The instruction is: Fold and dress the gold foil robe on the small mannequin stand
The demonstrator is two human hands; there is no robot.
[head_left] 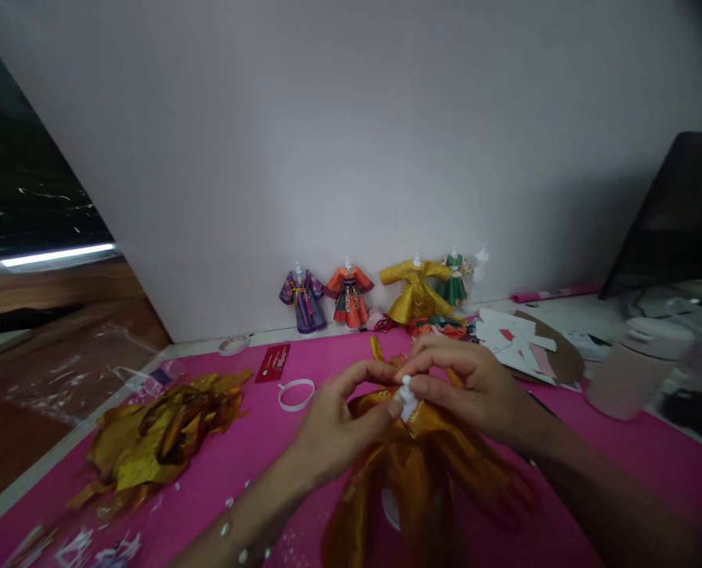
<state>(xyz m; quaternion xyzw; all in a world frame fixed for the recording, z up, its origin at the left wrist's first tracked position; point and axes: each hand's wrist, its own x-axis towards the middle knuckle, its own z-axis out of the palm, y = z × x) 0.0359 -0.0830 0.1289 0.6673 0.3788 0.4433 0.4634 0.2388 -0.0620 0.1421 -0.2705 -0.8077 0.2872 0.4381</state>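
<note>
Closest to us, an orange robe (419, 465) spills over the pink tabletop (233, 450), a small white form (408, 404) at its neck. The right hand's (475, 390) grip pinches near the form's top; the left hand (348, 418) curves loosely, thumb against it, its hold unclear. Shiny cloth looks light, soft, slippery; gripping the stiffer form seems safer.

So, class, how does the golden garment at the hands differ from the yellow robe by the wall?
The left hand and right hand are at the golden garment; neither touches the yellow robe. The golden garment looks more orange than the yellow robe. The golden garment spreads loosely, while the yellow robe stands upright, sleeves held out. Both have a white form at the top.
</note>
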